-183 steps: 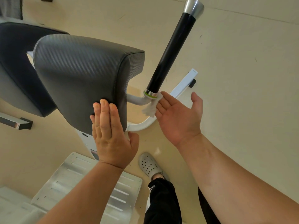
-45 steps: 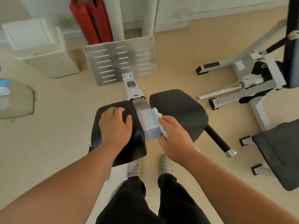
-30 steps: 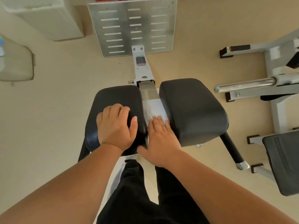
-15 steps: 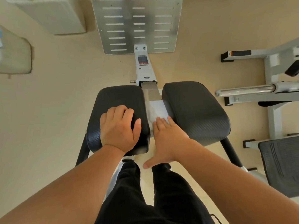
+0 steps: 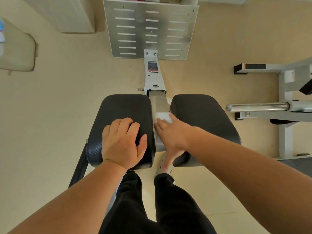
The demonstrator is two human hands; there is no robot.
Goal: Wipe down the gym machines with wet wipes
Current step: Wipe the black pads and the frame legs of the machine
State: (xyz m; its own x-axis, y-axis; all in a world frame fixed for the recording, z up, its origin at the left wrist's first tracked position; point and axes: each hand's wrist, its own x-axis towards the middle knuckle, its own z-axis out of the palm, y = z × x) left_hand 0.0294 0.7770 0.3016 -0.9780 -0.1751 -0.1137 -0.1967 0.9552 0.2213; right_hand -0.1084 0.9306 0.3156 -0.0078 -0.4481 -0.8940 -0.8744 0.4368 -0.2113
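Soft, even, warm-toned light fills the scene, leaving only faint shadows. The chrome bar [image 5: 258, 106] carries a bright streak of glare. Wide-angle distortion bends the edges, and the right hand [image 5: 170, 132] looks slightly blurred.

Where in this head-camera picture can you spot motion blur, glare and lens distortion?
Head view: the right hand is motion-blurred at its thumb; glare brightens the chrome bar and slotted footplate; wide-angle distortion stretches the forearms near the bottom.
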